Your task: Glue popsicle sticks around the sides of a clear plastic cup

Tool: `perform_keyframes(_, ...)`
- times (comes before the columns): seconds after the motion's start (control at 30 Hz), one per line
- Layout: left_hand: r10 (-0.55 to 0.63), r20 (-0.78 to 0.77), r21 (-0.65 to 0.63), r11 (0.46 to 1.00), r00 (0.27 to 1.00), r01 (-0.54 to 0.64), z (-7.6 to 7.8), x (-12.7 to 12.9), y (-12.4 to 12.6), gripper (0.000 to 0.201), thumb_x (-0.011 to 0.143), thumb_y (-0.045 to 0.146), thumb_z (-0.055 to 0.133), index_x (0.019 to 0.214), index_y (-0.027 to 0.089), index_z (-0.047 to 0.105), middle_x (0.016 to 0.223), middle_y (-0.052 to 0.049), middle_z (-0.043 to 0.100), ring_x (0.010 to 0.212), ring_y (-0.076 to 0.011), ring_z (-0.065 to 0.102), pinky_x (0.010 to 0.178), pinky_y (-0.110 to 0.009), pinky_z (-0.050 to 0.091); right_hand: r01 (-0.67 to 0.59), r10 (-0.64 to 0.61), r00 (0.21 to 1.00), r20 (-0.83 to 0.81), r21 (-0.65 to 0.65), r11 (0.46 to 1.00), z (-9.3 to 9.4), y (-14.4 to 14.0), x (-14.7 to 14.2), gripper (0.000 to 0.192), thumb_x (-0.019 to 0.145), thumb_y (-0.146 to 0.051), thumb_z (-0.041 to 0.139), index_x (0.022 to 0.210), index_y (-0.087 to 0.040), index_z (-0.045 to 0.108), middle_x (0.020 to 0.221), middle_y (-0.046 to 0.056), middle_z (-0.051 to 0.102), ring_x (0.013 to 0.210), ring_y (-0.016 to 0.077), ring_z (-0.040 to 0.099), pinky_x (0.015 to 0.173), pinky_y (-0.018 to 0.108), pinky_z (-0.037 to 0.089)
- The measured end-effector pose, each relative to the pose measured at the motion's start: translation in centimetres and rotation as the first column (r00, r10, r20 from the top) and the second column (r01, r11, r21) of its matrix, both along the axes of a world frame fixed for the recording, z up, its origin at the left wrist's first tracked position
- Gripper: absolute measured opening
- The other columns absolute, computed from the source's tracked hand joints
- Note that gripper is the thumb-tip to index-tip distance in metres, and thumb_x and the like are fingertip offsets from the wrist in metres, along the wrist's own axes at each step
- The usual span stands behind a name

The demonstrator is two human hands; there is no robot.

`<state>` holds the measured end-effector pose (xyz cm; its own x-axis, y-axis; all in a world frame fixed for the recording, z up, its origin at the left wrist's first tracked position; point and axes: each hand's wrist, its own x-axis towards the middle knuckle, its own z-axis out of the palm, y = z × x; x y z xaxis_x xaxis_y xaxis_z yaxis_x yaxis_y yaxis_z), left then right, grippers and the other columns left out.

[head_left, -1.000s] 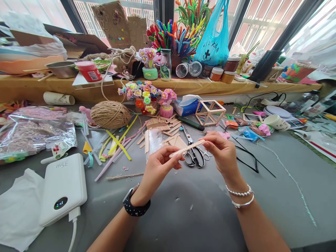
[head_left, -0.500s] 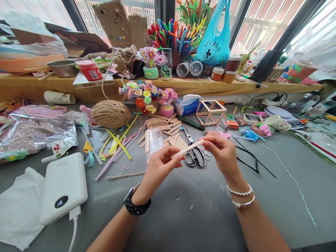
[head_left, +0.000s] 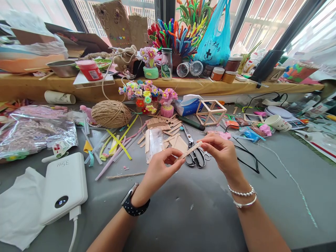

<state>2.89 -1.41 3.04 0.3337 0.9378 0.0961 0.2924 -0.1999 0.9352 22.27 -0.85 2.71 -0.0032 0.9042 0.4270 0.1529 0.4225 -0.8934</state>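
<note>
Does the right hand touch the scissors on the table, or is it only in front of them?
Cannot tell. In the head view the right hand, holding the wooden stick, overlaps the scissors; no gap or contact shows.

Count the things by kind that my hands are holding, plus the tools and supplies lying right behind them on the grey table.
Flat wooden craft stick, held by left hand and right hand: 1
Black-handled steel scissors: 1
Ball of brown jute twine: 1
Open cube frame of wooden sticks: 1
White power bank: 1
Total: 5
</note>
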Motion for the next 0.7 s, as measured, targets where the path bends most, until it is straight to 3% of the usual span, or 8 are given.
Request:
perform_keyframes(0.43, 0.024, -0.065, 0.095, 0.995, 0.998, -0.018, -0.39, 0.27, -0.09, 0.012, 0.076, 0.028, 0.057, 0.078, 0.017, 0.060, 0.077, -0.002, 0.065, 0.070, -0.0136, 0.061, 0.068, -0.025, 0.050, 0.009, -0.008, 0.999, 0.040, -0.018, 1.000, 0.42, -0.46, -0.68, 0.007, 0.072, -0.026, 0.066, 0.077, -0.023, 0.069, 0.072, 0.001, 0.062, 0.067, 0.0124, 0.055, 0.057, 0.025, 0.045)
perform_keyframes(0.7, -0.002, -0.063, 0.090, 0.996, 0.998, 0.008, -0.68, 0.17, -0.11, 0.013, 0.077, 0.029, 0.055, 0.078, 0.018, 0.061, 0.076, -0.001, 0.065, 0.070, -0.0130, 0.061, 0.068, -0.024, 0.049, 0.011, -0.011, 0.999, 0.041, -0.020, 1.000, 0.43, -0.44, -0.81, 0.008, 0.072, -0.028, 0.066, 0.077, -0.023, 0.069, 0.073, 0.001, 0.063, 0.067, 0.0127, 0.056, 0.057, 0.026, 0.045)
